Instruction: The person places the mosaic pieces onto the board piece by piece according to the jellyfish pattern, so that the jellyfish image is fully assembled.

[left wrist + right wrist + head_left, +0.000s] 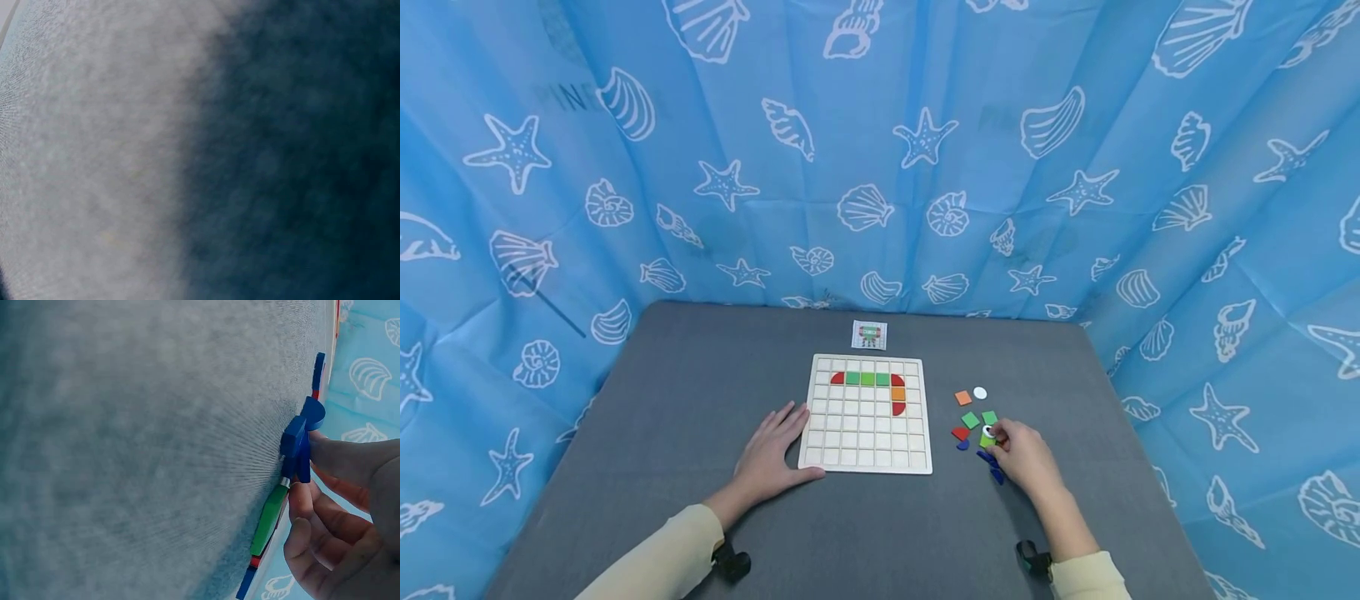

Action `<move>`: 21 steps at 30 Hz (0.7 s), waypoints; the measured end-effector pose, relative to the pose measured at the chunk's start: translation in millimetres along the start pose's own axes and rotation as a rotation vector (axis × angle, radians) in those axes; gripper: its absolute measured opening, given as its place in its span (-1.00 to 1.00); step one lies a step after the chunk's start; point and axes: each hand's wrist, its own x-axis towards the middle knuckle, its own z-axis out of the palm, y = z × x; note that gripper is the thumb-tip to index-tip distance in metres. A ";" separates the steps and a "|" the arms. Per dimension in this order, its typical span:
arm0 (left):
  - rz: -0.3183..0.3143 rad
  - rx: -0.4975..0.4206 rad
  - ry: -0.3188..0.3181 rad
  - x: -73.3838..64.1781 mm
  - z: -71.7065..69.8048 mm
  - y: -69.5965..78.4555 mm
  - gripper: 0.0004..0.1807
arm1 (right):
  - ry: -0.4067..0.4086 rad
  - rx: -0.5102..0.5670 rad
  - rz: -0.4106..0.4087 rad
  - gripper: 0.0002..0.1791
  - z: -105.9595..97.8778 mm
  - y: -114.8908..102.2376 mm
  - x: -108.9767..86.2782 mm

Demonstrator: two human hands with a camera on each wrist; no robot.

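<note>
Apparently the step in hand is choosing a piece from the loose ones on the right of the table (pixel 685 400). The right hand (pixel 1030 460) reaches into that group, its thumb and fingers bent around a white round piece (pixel 988 431) that overlaps a green square (pixel 987 442); whether they pinch it or only touch it, I cannot tell. In the right wrist view the same fingers come up close to blue pieces (pixel 294 439). The left hand (pixel 772 454), well apart from the right, lies with fingers spread against the left edge of the grid board (pixel 850 442), thumb at its near left corner, seemingly steadying it. Its own wrist view shows only blur.

The board sits mid-table, with a picture card (pixel 869 335) just beyond its far edge. Towards its far side, a row of green squares (pixel 867 379) runs between two curved red pieces (pixel 838 378), and from the right end an orange square (pixel 898 393) and another red piece lead nearer. Many cells are bare, so the work looks partly done. As I judge it, the next move calls for a firm fingertip grip on one piece, then a careful lift leftwards and a square set-down inside a cell, perhaps checked against the card.
</note>
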 end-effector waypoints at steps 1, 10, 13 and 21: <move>0.002 0.004 0.002 -0.1 0.2 0.0 0.26 | -0.002 0.000 -0.005 -0.78 -0.2 -0.1 -0.1; 0.016 -0.001 0.019 -1.9 0.4 0.8 0.25 | 0.057 -0.012 -0.038 -0.85 -5.2 5.1 10.2; 0.011 0.009 0.017 -1.9 1.0 -0.4 0.25 | 0.051 -0.016 -0.069 -0.77 -8.6 8.7 22.4; 0.010 0.015 0.008 -0.4 0.6 -1.2 0.25 | -0.130 0.059 -0.167 -0.66 -14.7 21.0 42.7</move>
